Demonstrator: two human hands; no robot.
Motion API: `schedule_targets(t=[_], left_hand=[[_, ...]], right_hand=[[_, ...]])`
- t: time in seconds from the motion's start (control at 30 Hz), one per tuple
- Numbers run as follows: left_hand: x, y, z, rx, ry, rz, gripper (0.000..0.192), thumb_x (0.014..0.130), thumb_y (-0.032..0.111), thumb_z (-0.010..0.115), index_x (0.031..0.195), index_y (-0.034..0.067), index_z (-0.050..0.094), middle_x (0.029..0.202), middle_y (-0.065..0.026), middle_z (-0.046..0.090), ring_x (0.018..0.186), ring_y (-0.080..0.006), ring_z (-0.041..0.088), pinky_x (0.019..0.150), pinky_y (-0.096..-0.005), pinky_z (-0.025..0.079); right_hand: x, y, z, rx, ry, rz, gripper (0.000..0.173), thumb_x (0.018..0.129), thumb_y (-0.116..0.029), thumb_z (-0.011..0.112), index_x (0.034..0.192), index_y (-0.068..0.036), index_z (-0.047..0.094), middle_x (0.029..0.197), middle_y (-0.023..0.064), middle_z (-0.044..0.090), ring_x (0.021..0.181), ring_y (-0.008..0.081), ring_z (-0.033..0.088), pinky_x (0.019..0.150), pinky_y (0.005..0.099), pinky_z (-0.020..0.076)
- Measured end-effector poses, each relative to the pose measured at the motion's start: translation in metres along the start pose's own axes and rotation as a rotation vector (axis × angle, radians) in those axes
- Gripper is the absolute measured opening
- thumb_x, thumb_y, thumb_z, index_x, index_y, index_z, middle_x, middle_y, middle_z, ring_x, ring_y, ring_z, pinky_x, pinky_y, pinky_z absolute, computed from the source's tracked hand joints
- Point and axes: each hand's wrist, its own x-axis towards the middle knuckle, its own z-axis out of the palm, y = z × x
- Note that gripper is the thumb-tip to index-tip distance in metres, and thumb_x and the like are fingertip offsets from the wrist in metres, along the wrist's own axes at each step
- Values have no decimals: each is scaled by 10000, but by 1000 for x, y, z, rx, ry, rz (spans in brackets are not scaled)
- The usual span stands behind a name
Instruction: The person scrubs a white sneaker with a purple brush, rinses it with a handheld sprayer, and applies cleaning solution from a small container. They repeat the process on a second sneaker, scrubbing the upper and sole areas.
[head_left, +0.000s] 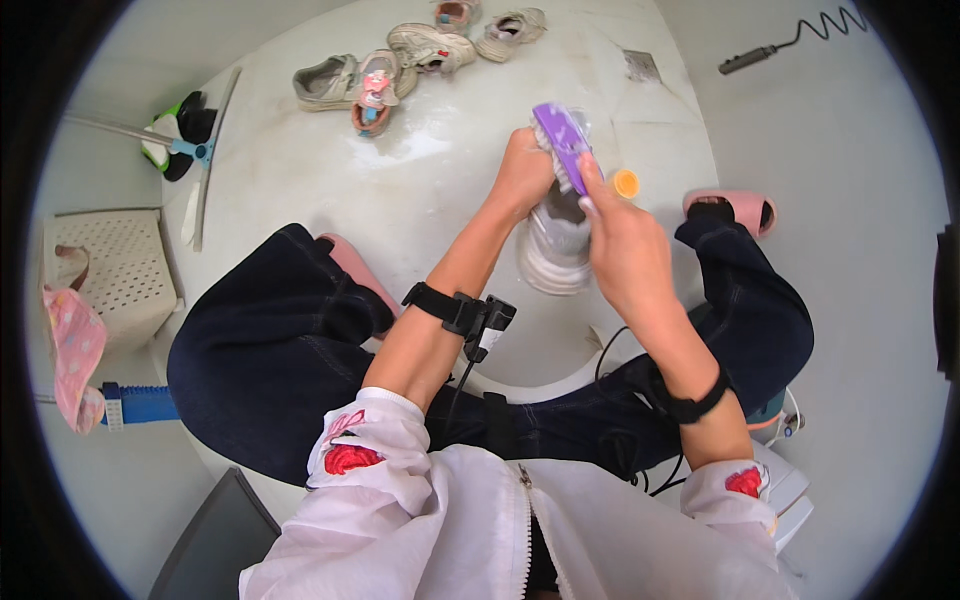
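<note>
My right hand (634, 240) grips a purple scrub brush (566, 146), its pale bristles turned down and left against the shoe's upper part. White foam clings to the brush back and to my fingers. A light grey-white shoe (555, 251) hangs tilted below, heel towards me, its dark opening partly visible. My left hand (527, 169) is closed at the shoe's far part; its fingers are hidden behind the brush. Just right of the brush, an orange-yellow round cap or cup (625, 183) shows beyond my right hand.
Several wet shoes (431, 49) lie on the white floor (465, 112) ahead. A floor squeegee (214, 150) leans left, near a perforated plastic basket (112, 262). A drain (641, 66) sits at far right. Pink slippers (739, 210) are on my feet. A black cable runs from my wrist strap (465, 315).
</note>
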Motion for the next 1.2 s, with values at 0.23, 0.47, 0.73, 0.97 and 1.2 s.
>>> schedule_targets(t=[0.23,0.47,0.73,0.97,1.2], left_hand=[[6,12,4,294,68,199,116,788,20,570,883,-42,592,849,-113,642,801,-192,598,761,-324,465],[3,11,5,469,-163,433,152,795,-2,580,940,-21,622,871,-78,611,819,-171,575,771,-300,456],[9,29,-4,623,-309,567,191,711,-75,607,836,44,689,931,-80,615,961,-233,549,884,-332,415],[7,27,-9,608,-133,689,356,610,-125,586,862,102,697,969,-71,627,1073,-239,513,931,-361,388],[-15,21,18,-102,214,-24,180,798,-61,512,948,-62,611,942,-109,630,887,-172,594,798,-259,472]], right_hand=[[4,1,0,129,127,18,396,909,-153,503,1299,-92,511,780,253,612,737,434,600,653,477,478],[25,22,5,191,131,97,458,882,-152,538,1337,-128,490,881,261,635,781,391,629,676,438,496],[14,74,50,832,138,253,857,693,-273,783,1389,18,376,772,40,591,668,104,533,659,250,462],[46,58,62,866,358,425,668,654,-37,611,1296,47,447,809,121,618,702,183,599,681,304,478],[58,62,67,956,585,401,595,711,-19,568,1285,69,440,956,166,624,821,209,611,766,305,474]])
